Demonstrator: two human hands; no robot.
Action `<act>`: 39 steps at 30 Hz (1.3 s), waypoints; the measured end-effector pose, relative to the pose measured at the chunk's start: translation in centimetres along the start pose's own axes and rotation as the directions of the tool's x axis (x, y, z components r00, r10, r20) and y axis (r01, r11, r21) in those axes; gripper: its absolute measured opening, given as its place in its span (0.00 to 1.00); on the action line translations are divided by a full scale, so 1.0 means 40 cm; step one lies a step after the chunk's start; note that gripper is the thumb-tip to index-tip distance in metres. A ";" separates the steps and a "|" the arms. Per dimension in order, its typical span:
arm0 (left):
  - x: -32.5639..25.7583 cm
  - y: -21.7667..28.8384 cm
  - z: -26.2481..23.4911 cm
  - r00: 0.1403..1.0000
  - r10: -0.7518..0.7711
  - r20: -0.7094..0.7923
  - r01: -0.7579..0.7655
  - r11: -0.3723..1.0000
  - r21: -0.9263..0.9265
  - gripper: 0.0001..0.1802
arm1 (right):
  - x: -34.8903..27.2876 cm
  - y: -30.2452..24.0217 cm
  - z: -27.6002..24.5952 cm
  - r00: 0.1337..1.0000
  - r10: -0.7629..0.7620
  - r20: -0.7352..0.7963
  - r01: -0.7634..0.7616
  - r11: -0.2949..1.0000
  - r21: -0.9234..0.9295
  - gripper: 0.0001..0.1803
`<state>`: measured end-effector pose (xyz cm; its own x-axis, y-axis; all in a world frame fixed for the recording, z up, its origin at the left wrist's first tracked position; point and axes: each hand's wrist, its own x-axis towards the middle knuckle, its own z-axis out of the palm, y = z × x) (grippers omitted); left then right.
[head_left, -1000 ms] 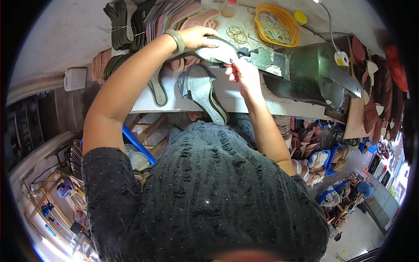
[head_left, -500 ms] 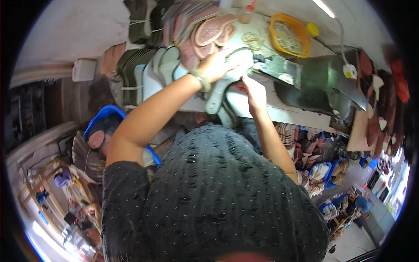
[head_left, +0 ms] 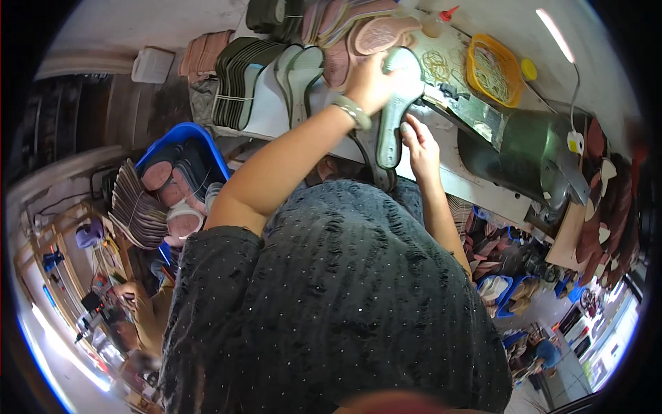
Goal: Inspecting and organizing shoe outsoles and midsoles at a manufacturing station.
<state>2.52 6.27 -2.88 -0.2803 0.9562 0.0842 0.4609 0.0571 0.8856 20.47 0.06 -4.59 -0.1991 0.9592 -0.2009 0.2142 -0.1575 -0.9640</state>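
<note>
My left hand (head_left: 369, 84) grips the upper part of a grey-green shoe sole (head_left: 394, 117) held upright over the white workbench (head_left: 276, 114). A pale bracelet sits on that wrist. My right hand (head_left: 418, 138) pinches the lower right edge of the same sole, close to the green machine (head_left: 531, 155). More dark soles hang below the bench edge under my hands. My dark speckled top fills the lower middle of the view.
Stacks of pink and dark soles (head_left: 303, 41) lie at the back of the bench. A yellow basket (head_left: 491, 69) of rubber bands and a glue bottle (head_left: 441, 21) stand to the right. A blue bin (head_left: 181, 172) of soles sits on the left. Another person (head_left: 141, 310) crouches lower left.
My left hand has moved right and up along the bench, and the sole is now raised upright between both hands. The view has swung left, showing the blue bin.
</note>
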 end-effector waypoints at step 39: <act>-0.192 0.165 -0.236 0.924 0.006 0.381 0.336 0.461 -0.822 0.30 | -0.070 -0.248 0.056 0.847 -0.176 0.502 0.193 0.981 0.018 0.12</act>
<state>-0.23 -3.40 6.61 0.0646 0.9937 -0.0911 -0.5737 0.1117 0.8114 16.74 -1.59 5.16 -0.6863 0.7220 -0.0879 0.1542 0.0263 -0.9877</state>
